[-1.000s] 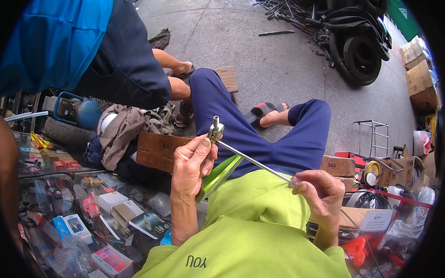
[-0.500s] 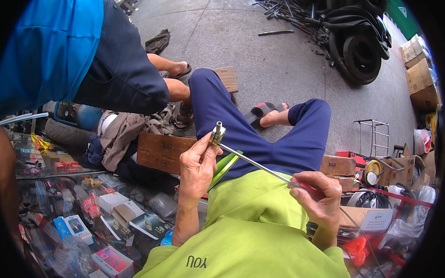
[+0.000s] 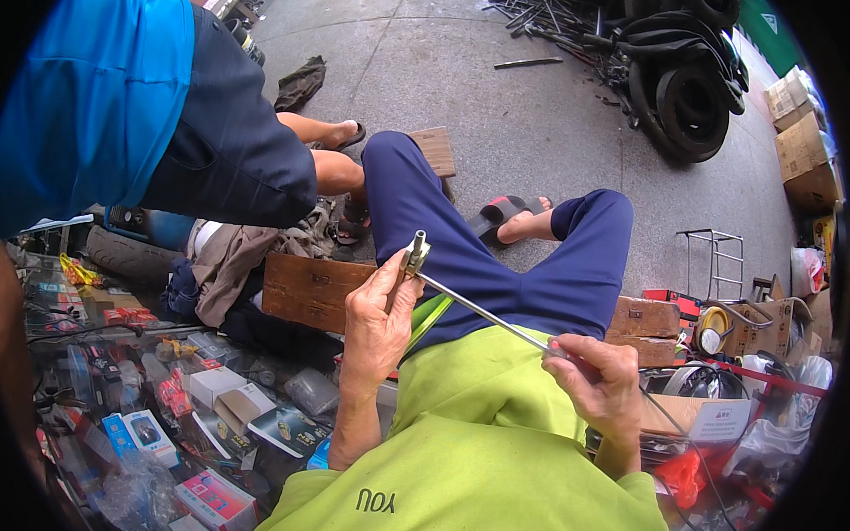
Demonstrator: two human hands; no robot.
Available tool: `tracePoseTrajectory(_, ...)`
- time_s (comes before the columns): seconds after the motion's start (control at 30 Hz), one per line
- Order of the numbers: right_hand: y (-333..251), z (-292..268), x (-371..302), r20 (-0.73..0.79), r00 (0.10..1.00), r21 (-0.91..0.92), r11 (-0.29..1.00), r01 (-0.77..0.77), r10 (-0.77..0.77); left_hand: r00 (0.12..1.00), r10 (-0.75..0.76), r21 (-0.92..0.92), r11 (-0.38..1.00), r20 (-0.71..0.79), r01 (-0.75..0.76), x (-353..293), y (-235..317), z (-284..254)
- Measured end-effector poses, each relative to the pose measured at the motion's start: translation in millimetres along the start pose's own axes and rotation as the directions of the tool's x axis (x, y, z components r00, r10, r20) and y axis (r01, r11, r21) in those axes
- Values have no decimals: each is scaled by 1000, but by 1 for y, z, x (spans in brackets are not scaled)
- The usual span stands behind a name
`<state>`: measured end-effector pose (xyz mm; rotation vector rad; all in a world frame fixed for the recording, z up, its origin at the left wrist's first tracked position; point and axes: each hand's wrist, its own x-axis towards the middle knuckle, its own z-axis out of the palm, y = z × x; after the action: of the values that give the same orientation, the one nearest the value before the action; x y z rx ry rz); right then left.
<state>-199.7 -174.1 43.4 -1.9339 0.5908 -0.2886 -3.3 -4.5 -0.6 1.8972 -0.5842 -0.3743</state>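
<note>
My left hand (image 3: 374, 325) pinches a small brass-coloured metal part (image 3: 414, 257) with a round stub pointing up, above my left thigh. Closed round the handle end of a long thin screwdriver (image 3: 484, 312) is my right hand (image 3: 594, 382), in front of my belly. The steel shaft slants up to the left, and its far end meets the metal part. My fingers cover most of the handle; the exact contact at the tip is too small to make out.
A person in a blue shirt (image 3: 104, 86) stands close on my left. Boxed small goods (image 3: 215, 502) crowd a glass-topped counter at lower left. A wooden bench (image 3: 302, 287) is behind my legs. Tyres (image 3: 690, 111) and cartons (image 3: 803, 152) stand far right.
My right hand has shifted slightly left and its fingers have rolled round the screwdriver handle. My left hand stays nearly still. The person beside me has moved a little to the left.
</note>
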Motion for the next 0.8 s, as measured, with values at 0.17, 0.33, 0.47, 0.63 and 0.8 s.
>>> tracePoseTrajectory(0.17,0,0,0,-55,988,-96,986,136,-142,998,60,79,995,-7,-59,0,-2,1)
tracePoseTrajectory(0.33,-10,8,6,-71,974,-141,969,204,-215,997,59,115,992,-48,-53,-4,0,-10)
tracePoseTrajectory(0.47,19,12,6,-105,987,-42,992,117,-121,991,118,151,983,-63,-107,3,8,-1)
tracePoseTrajectory(0.63,7,8,-2,100,990,307,944,-121,95,961,239,171,962,-141,-214,-4,13,-15)
tracePoseTrajectory(0.8,26,-3,-4,260,949,320,911,-261,180,947,299,159,947,-118,-279,3,17,-12)
